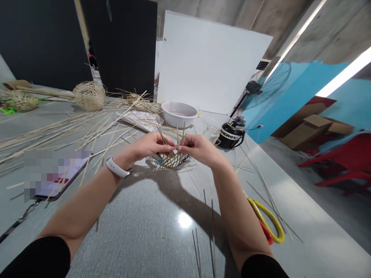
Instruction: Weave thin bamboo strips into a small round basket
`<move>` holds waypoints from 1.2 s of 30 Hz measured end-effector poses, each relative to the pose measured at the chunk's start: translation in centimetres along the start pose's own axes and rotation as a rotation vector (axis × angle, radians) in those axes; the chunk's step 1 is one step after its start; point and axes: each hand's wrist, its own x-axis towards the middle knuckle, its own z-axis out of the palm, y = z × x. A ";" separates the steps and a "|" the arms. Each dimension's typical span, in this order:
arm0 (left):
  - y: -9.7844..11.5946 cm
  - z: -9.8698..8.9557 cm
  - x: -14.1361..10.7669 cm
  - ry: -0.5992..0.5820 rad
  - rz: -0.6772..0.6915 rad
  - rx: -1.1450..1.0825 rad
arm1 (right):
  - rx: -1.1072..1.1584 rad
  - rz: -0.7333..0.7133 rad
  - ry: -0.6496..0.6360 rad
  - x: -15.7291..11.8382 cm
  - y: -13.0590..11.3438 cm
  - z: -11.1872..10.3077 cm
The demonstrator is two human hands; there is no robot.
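The small woven piece (173,162) sits on the grey table (139,231) between our hands. Our left hand (155,144) and right hand (198,148) are each drawn into a pinch at its upper strips (177,133) (exactly which ones, we cannot tell). We judge it light and springy, its thin strips apt to crack if bent sharply; low down, where they cross, should give our steadiest hold.
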 end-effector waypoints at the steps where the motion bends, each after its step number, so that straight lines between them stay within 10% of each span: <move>1: 0.0 -0.1 0.0 0.001 0.001 -0.008 | 0.022 -0.004 0.007 0.1 0.0 0.1; 11: 0.8 -1.2 -0.3 -0.018 0.058 -0.137 | 0.111 -0.028 0.112 0.4 0.2 0.1; 36: 0.9 -0.2 -0.6 -0.115 0.106 -0.021 | 0.244 -0.009 -0.096 -0.1 -0.6 0.1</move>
